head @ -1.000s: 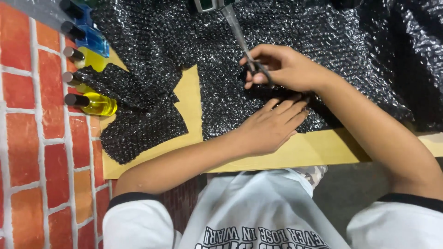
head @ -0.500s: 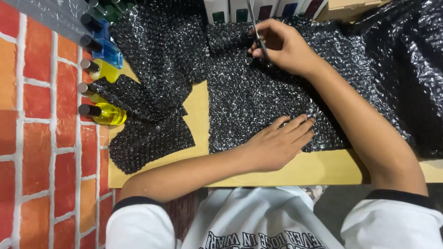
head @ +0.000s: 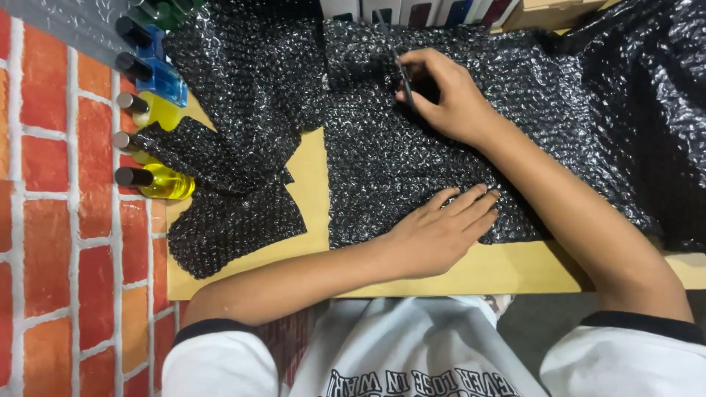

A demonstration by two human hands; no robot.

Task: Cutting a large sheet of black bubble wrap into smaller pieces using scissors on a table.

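Scissors [head: 401,70], gripped by the right hand [head: 445,95], point far along a near-far axis over black bubble wrap [head: 412,162]. The left hand [head: 441,231] presses it flat, fingers spread. Yellow and blue bottles [head: 158,117] line the surface's [head: 515,272] left edge.

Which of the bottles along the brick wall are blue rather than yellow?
The two blue bottles at the far end; the nearer ones, like the yellow bottle, hold yellow liquid.

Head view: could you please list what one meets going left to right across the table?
Red brick wall → yellow liquid bottle with dark cap → small cut piece of black bubble wrap → left hand → right forearm.
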